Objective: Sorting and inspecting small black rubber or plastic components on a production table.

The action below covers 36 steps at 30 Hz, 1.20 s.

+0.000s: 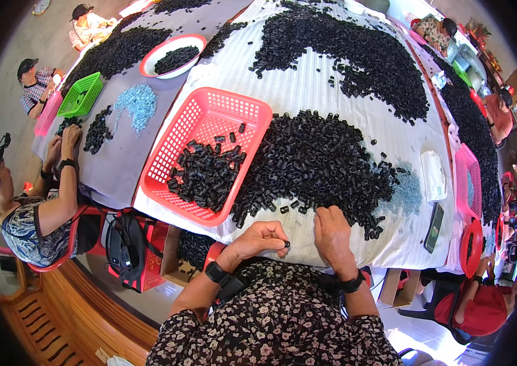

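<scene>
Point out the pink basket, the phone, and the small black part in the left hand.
Pink basket point(247, 141): head view, on its bare right wall.
Phone point(434, 227): head view, middle of its dark screen.
Black part point(287, 244): head view, on the piece pinched at the left hand point(262, 236) fingertips.

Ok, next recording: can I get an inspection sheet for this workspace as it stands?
Surface: table under a white striped cloth, mostly covered.
Job's things: pile of small black tubes; red basket to its left, partly filled with the same tubes.
Clutter: pale blue bits, white packet, dark phone at the right edge.
Hands: left hand pinches one black piece; right hand rests at the pile's near edge.
Cables: nothing seen.
Surroundings: other people seated around; green basket and white bowl on the neighbouring table.
</scene>
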Motion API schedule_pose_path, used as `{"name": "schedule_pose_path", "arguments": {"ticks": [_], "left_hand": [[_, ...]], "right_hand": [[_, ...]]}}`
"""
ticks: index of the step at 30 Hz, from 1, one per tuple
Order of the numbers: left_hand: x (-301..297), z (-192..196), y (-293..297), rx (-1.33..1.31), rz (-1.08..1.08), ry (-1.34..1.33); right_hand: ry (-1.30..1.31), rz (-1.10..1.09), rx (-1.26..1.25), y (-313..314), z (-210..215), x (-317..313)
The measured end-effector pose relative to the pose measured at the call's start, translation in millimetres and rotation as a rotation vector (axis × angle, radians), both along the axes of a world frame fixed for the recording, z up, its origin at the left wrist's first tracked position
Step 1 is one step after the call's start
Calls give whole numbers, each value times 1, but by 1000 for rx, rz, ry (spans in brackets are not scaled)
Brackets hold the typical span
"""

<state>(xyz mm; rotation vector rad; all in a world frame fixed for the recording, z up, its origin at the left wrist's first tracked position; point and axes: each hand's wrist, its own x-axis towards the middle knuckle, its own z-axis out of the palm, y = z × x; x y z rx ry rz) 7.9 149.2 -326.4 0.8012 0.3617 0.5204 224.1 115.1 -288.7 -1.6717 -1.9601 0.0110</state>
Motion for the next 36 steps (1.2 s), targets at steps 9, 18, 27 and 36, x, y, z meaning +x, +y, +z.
{"name": "schedule_pose_path", "arguments": {"ticks": [9, 18, 27, 36], "left_hand": [[-1, 0, 1, -12, 1, 9], [-1, 2, 1, -2, -8, 34], [0, 3, 1, 6, -6, 29], [0, 0, 1, 18, 6, 18]], "right_hand": [[-114, 146, -78, 18, -5, -41], [279, 47, 50, 7, 12, 12], [-4, -38, 52, 7, -1, -8], [233, 110, 1, 8, 12, -1]]}}
